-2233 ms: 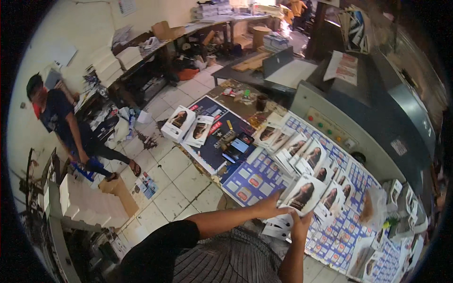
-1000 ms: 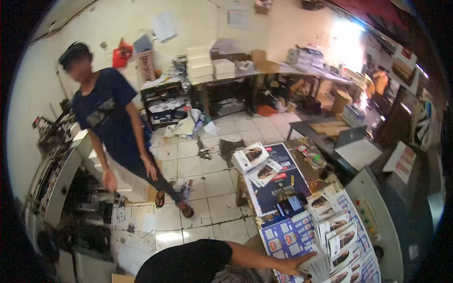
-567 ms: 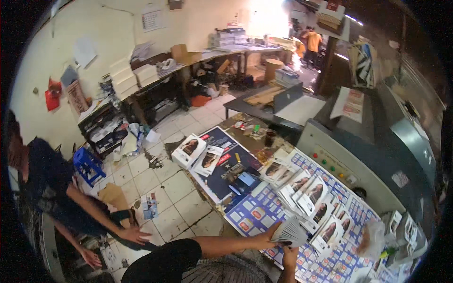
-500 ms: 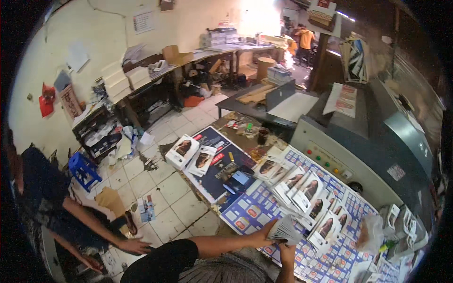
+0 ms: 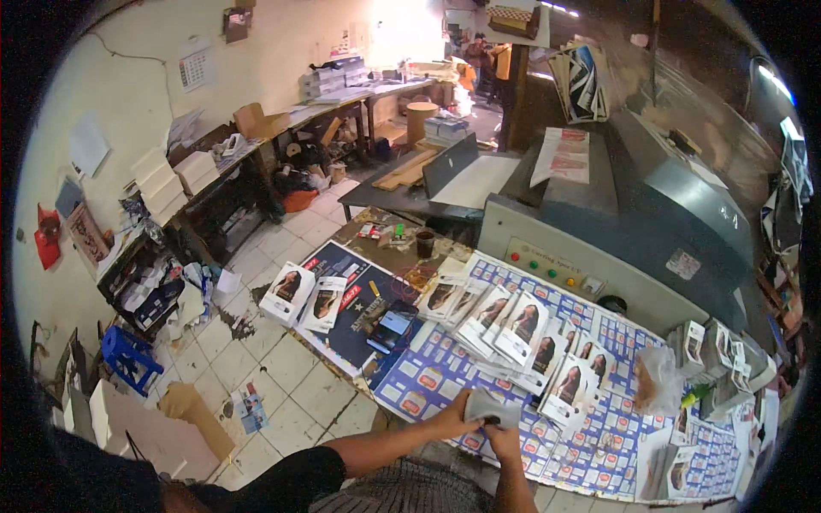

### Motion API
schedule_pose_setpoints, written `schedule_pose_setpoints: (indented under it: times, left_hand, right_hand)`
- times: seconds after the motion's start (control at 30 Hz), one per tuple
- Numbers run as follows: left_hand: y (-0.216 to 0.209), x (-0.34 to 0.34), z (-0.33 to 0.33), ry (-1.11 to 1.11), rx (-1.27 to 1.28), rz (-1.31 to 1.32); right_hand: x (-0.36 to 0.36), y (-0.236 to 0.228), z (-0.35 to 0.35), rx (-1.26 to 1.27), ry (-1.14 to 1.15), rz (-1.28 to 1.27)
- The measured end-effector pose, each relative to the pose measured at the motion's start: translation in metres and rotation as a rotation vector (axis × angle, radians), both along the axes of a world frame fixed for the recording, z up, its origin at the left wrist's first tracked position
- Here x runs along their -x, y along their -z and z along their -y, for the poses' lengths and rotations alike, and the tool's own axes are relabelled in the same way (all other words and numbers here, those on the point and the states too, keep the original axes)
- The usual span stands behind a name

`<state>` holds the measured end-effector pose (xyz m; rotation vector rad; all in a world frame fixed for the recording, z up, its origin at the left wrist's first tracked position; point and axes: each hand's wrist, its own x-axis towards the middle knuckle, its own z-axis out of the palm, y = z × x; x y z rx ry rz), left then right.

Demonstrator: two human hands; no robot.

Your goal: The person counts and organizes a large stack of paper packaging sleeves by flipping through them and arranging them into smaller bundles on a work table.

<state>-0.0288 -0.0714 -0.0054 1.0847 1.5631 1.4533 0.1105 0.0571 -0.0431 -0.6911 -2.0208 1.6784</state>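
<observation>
A: What do the hands have?

B: The same thing. The left hand grips the left side of a pale bundle of sheets, and the right hand is closed on its near edge.

A: Where is the bundle?

B: In front of the person's body, at the near side of the tabletop. It looks bent; I can't make out any print on it.

A: What's around it?

B: Blue patterned sheets spread out behind it. Beyond and to the right, overlapping leaflet stacks lie on them, each picturing someone with long dark hair.

A: And further out?

B: Left of those stacks, a phone with a lit screen rests by a dark poster. Over to the right sits a clear plastic bag.
</observation>
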Motion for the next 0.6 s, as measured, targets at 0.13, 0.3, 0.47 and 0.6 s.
schedule_pose_setpoints:
  times: [0.13,0.3,0.47,0.6]
  left_hand:
    - [0.015,0.007,0.001,-0.016,0.004,-0.095]
    - [0.02,-0.002,-0.004,-0.022,-0.083,-0.054]
    - [-0.007,-0.005,-0.007,-0.017,-0.04,0.055]
    - [0.008,0.001,-0.002,-0.056,0.077,0.014]
  right_hand:
    - [0.0,-0.001,-0.001,0.086,-0.126,-0.061]
    - [-0.002,-0.007,0.002,0.09,-0.052,-0.152]
    - [-0.01,0.01,-0.01,0.179,-0.116,-0.043]
    - [-0.009,0.018,-0.013,0.074,-0.12,-0.081]
